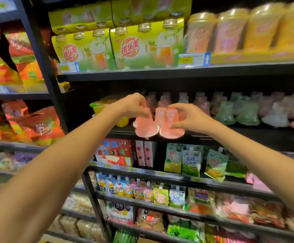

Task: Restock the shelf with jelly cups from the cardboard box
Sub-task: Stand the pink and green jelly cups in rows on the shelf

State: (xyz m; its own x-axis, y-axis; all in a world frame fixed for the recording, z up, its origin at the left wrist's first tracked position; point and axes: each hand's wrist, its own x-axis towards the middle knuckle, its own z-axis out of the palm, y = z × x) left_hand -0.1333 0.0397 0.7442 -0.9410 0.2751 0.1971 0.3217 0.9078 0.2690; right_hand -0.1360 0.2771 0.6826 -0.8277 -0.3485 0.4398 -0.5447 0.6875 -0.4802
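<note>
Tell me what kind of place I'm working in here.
Most likely a grocery or convenience store aisle: black shelving packed with snacks, price tags on the shelf edges, boxed drink multipacks above, and both hands setting pink jelly cups on a shelf.

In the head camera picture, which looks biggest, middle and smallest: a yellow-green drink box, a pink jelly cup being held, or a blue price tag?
1. Yellow-green cardboard drink box
2. Pink plastic jelly cup, pinched by the right hand; nearer the camera, so it may look enlarged
3. Blue paper price tag
</note>
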